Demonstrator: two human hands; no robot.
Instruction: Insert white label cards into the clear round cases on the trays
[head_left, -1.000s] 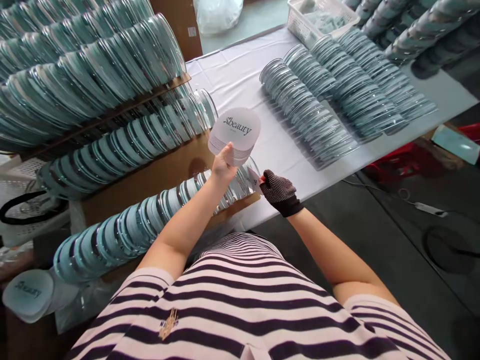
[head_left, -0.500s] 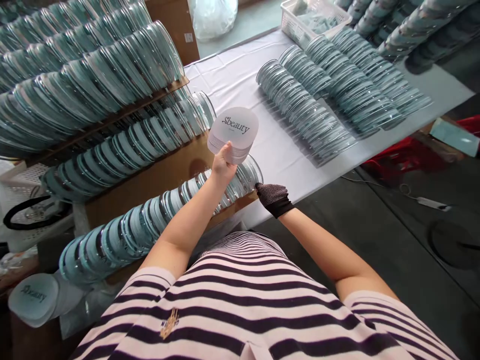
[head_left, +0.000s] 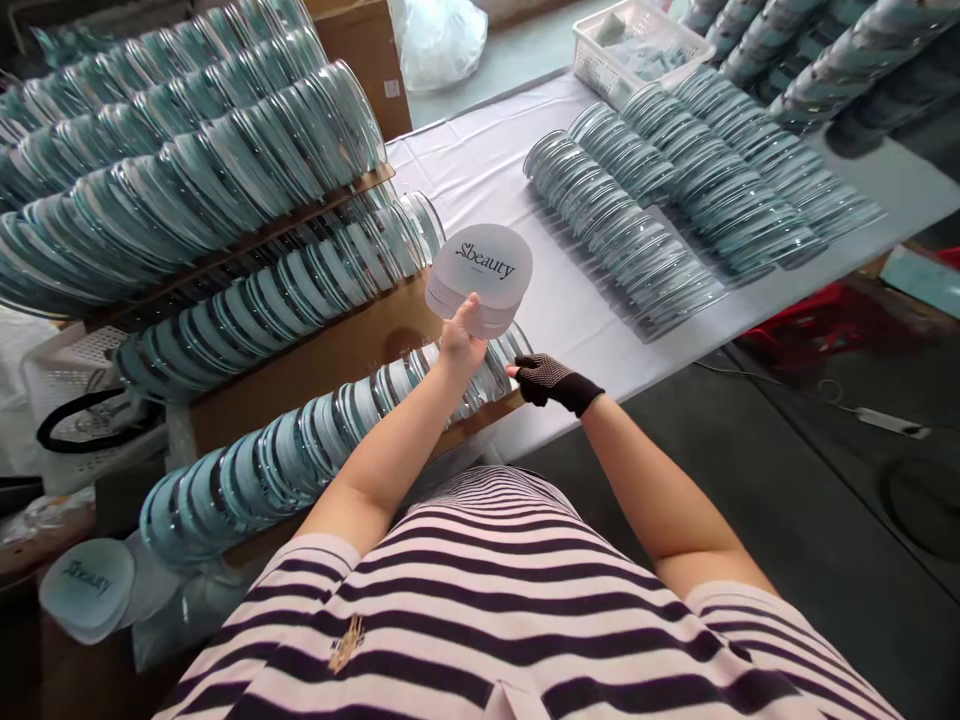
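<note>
Change: right hand has dropped flatter against the near row of clear lids, touching its end, grip unclear.
Left hand: grip closed on label stack, held above that row.
Worktop: more lid rows.

Frosted, matt card or plastic discs are stacked in the bare left hand; a dark, dotted knit glove covers the right hand; glossy clear plastic lids are ranked on bare brown board shelves
</note>
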